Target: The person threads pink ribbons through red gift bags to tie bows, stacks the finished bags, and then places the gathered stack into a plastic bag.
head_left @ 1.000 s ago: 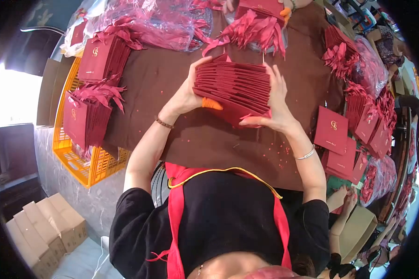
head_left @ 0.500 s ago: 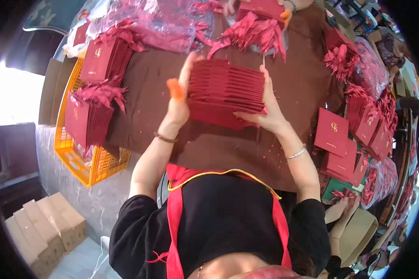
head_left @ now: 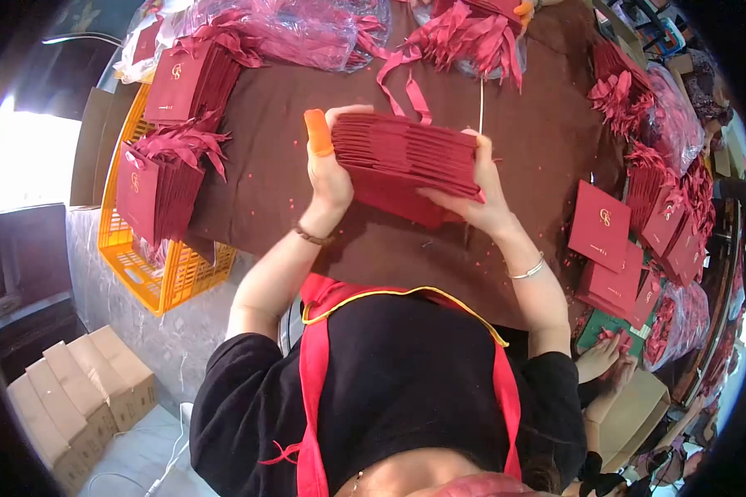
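Observation:
A stack of flat dark-red paper bags is held above the brown-covered table, its layered edges facing up. My left hand grips the left end, an orange sleeve on its thumb and its other fingers partly hidden behind the stack. My right hand is closed around the right end, thumb along the near side. A loose pink ribbon lies on the table just beyond the stack.
Stacks of red bags with ribbons stand at the left by a yellow crate. More red bags lie at the right. Another person's hands work at lower right. Ribboned bags lie at the far side; cardboard boxes stand lower left.
The stack has tilted, its right end now lower, and my left hand has shifted slightly right. The ribbon beyond it shows more fully. The view has shifted a little.

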Available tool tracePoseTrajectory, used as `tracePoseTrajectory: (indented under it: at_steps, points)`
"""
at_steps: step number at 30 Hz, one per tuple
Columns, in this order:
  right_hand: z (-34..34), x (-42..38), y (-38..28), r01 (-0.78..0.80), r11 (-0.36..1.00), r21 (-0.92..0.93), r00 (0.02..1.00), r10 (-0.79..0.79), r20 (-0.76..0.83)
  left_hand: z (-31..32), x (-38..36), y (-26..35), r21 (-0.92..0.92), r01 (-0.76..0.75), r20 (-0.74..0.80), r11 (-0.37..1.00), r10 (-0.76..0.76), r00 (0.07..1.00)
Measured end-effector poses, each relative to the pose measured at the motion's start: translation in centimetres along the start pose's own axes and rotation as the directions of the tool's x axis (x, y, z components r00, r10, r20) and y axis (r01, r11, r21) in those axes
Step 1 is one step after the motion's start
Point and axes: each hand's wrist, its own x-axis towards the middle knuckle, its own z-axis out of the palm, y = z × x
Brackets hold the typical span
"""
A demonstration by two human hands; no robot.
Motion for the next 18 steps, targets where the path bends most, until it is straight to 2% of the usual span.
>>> tracePoseTrajectory:
  at_steps: [1, 2, 4, 5, 7, 8, 11, 12, 13, 14, 15, 16, 17, 18]
  points:
    - [-0.1, 0.0, 0.4, -0.039, 0.999, 0.027, 0.999, 0.039, -0.001, -0.3, 0.0, 0.4, -0.043, 0.067, 0.04, 0.997, -0.065, 0.997]
    - [-0.3, 0.0, 0.2, -0.041, 0.999, 0.03, 0.999, 0.041, -0.002, -0.8, 0.3, 1.6, -0.114, 0.198, 0.139, 0.973, -0.182, 0.973]
    - [-0.8, 0.5, -0.6, -0.025, 0.999, -0.027, 0.998, 0.027, 0.056, -2.3, 1.4, 4.0, -0.33, 0.407, 0.358, 0.852, -0.286, 0.889]
    - [-0.7, 0.6, -0.6, -0.07, 0.997, 0.017, 0.995, 0.069, 0.066, -2.0, 1.7, 4.4, -0.336, 0.36, 0.335, 0.87, -0.247, 0.909]
    - [-0.3, 0.7, -0.6, -0.085, 0.996, 0.024, 0.996, 0.084, 0.042, 0.2, 0.9, 3.7, -0.215, 0.214, 0.13, 0.953, -0.189, 0.973]
    - [-0.1, 0.8, -0.7, -0.099, 0.995, 0.026, 0.995, 0.099, 0.012, 0.1, 0.6, 3.2, -0.097, 0.066, 0.172, 0.993, -0.049, 0.984]
    - [0.1, 1.2, -1.1, -0.007, 0.999, -0.034, 1.0, 0.006, -0.016, 0.1, -0.1, 3.0, -0.179, 0.033, 0.176, 0.983, -0.001, 0.984]
    - [0.1, 1.0, -1.1, 0.033, 0.998, -0.062, 0.999, -0.034, -0.023, 0.1, 0.1, 3.0, -0.263, 0.066, 0.165, 0.963, -0.023, 0.986]
    - [0.1, 1.0, -0.4, 0.08, 0.994, -0.076, 0.997, -0.081, -0.009, 0.0, 0.0, 3.0, -0.267, 0.071, 0.165, 0.961, -0.027, 0.986]
    - [0.0, 0.7, -0.3, 0.08, 0.994, -0.081, 0.997, -0.081, -0.012, -0.1, 0.0, 3.1, -0.182, 0.071, 0.185, 0.981, -0.036, 0.982]
    - [-0.2, 0.6, -0.3, 0.012, 0.995, -0.098, 1.0, -0.01, 0.017, -0.2, 0.3, 3.5, -0.095, 0.064, 0.209, 0.993, -0.043, 0.977]
    - [-0.3, 0.3, -0.2, -0.062, 0.991, -0.116, 0.997, 0.067, 0.042, -0.4, 0.2, 4.3, -0.102, 0.165, 0.275, 0.981, -0.132, 0.952]
    - [-0.4, 0.4, 0.4, 0.059, 0.986, -0.154, 0.998, -0.055, 0.029, -0.9, 0.9, 5.6, 0.19, 0.046, 0.396, 0.981, -0.119, 0.911]
    - [-0.4, 0.6, 0.5, 0.058, 0.991, -0.121, 0.998, -0.056, 0.021, -1.0, 1.8, 7.3, 0.444, -0.12, 0.509, 0.888, -0.14, 0.849]
